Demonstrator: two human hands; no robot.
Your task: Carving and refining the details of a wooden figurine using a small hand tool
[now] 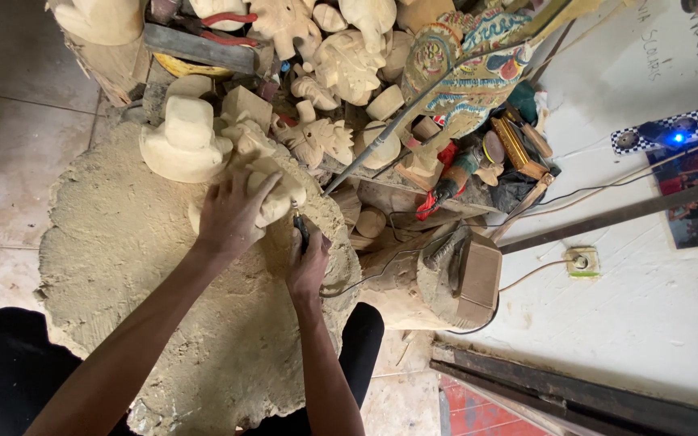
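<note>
My left hand [232, 214] lies spread over a pale carved wooden piece [280, 194] and presses it down on a dust-covered work block [147, 266]. My right hand [307, 266] grips a thin dark rotary carving tool [300, 228], whose tip touches the right side of that piece. A black cord runs from the tool off to the right. A second pale carving, shaped like a stepped hat [185, 139], stands just behind my left hand.
A heap of unfinished wooden carvings [341, 60] and a painted flat figure [466, 73] crowd the back. Red-handled pliers [224, 26], chisels and a dusty boxy motor unit [462, 278] lie to the right. A white wall with a socket [581, 262] stands beyond.
</note>
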